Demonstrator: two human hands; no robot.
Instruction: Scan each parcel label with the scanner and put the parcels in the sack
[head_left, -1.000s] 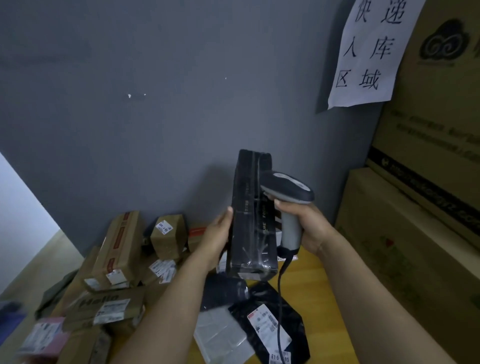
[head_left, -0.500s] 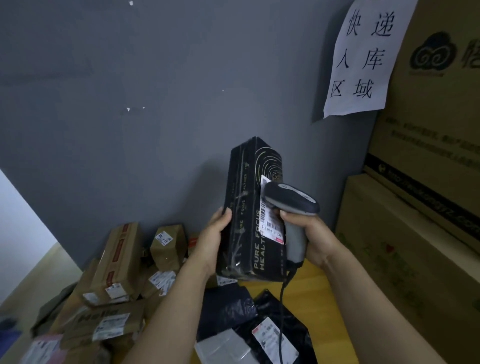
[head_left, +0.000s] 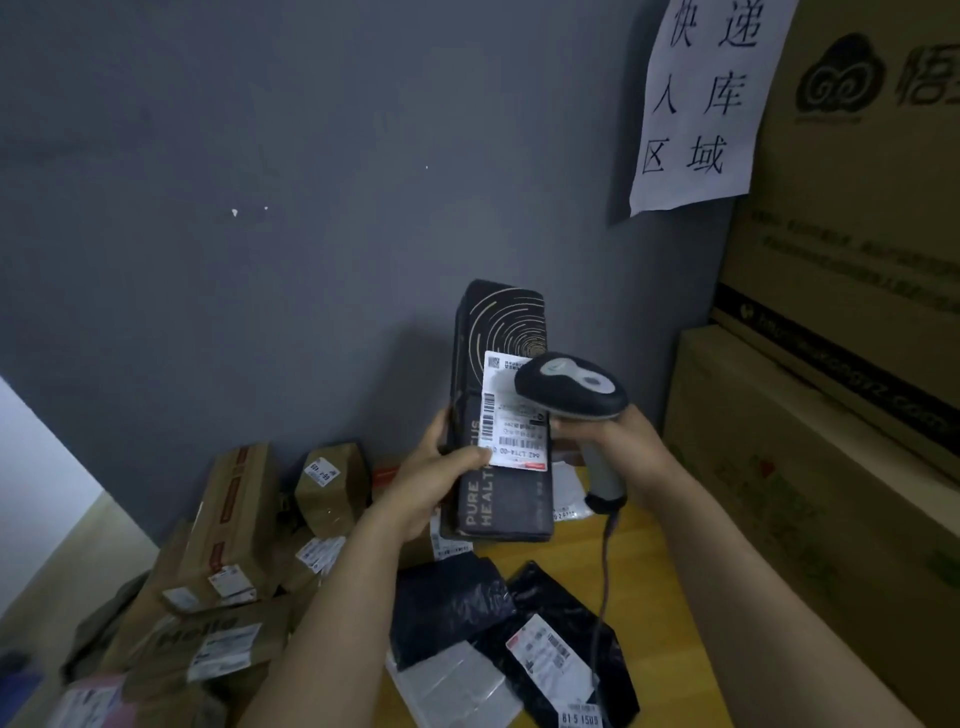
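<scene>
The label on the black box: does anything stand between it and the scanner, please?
Nothing visible does. The scanner in the right hand is close before the label's upper right. The left hand grips the black box, thumb at the label's lower left corner.

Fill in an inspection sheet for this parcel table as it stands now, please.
Surface: wooden table, with parcels lying on it.
Job's things: black box held upright, its white label facing the camera; scanner head close to the label; no sack seen.
Clutter: brown boxes piled at left; black bags lying in front.
Grip: left hand holds the black box, thumb on the label's edge; right hand holds the scanner's handle.
Cables: scanner cable hangs down over the table.
Surroundings: grey wall, paper sign, big cartons at right.
</scene>
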